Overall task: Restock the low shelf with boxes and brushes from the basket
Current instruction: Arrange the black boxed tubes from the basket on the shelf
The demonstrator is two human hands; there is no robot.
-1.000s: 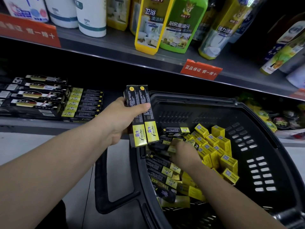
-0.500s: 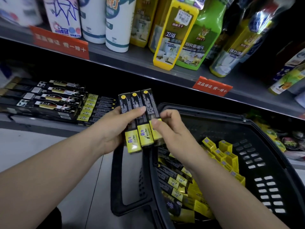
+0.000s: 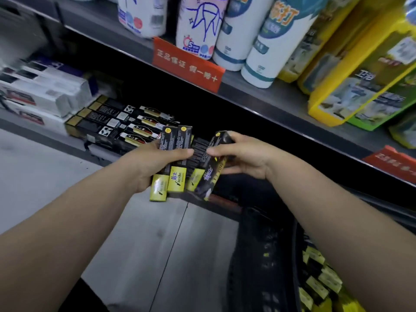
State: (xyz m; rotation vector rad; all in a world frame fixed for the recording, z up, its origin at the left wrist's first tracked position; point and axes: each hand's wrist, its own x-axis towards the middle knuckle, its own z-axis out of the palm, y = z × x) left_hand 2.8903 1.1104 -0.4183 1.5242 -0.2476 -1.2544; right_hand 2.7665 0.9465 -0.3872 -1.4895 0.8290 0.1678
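Now the left hand grips several long black boxes with yellow ends, fanned before the low shelf; the right hand curls around one tilted box beside them.

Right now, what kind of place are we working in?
Most likely a shop aisle: red tags clipped to the shelf edge, rows of cleaner bottles above, and stacked black boxes below.
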